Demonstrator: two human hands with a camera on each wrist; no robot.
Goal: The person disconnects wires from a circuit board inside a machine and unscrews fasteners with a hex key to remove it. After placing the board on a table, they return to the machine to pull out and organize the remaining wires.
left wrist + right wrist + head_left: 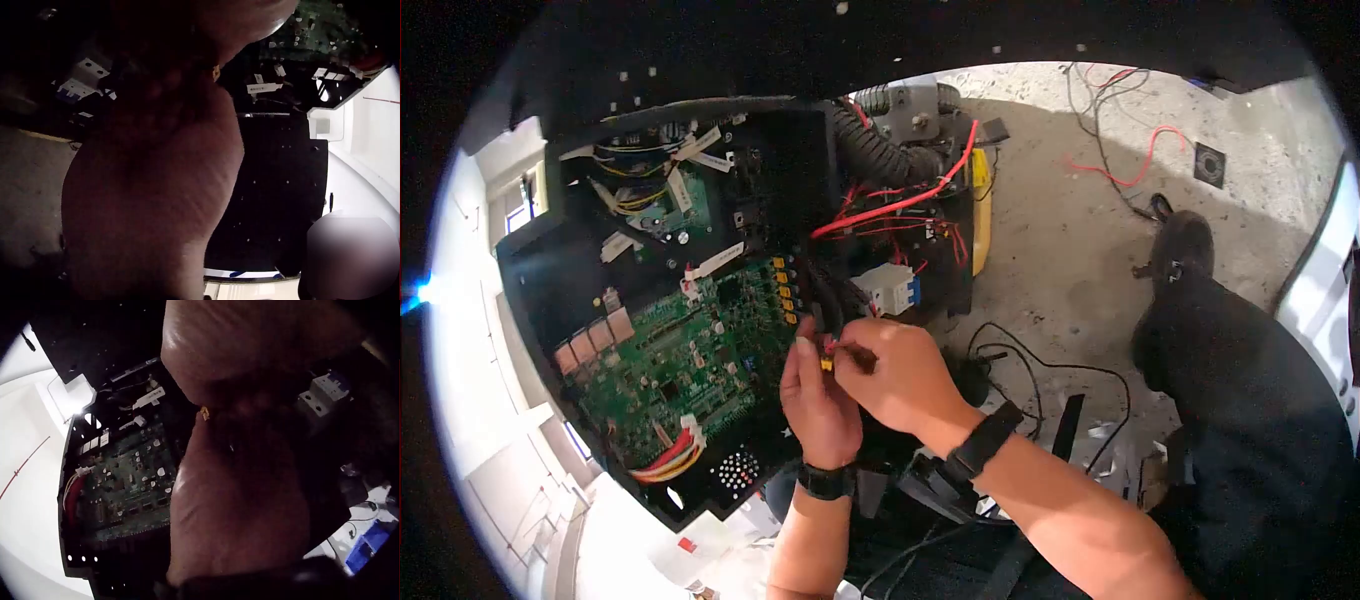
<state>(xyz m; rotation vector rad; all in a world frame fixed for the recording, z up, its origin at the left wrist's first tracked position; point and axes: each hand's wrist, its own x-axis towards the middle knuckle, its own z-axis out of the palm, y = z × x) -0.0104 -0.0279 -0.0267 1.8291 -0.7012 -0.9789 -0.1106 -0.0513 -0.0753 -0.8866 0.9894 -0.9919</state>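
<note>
In the head view my left hand (pixel 815 405) and right hand (pixel 900 375) meet at the edge of a green circuit board (pixel 685 375). Between their fingertips is a small yellow connector (pixel 827 364) with a bit of red at its upper end. Fingers of both hands pinch around this piece; my right hand's curled fingers cover part of it. The wrist views show mostly the hands, dark in shadow, with a yellow bit of the connector (pixel 205 413) peeking out between them. A row of yellow sockets (pixel 784 290) lines the board's edge just above the left fingertips.
A black metal housing (pixel 740 455) surrounds the board. Right of it are a white circuit breaker (pixel 888 290), a thick red cable (pixel 920 197) and a black corrugated hose (pixel 880 150). Black cables (pixel 1040 362) lie on the concrete floor near the person's leg (pixel 1250 390).
</note>
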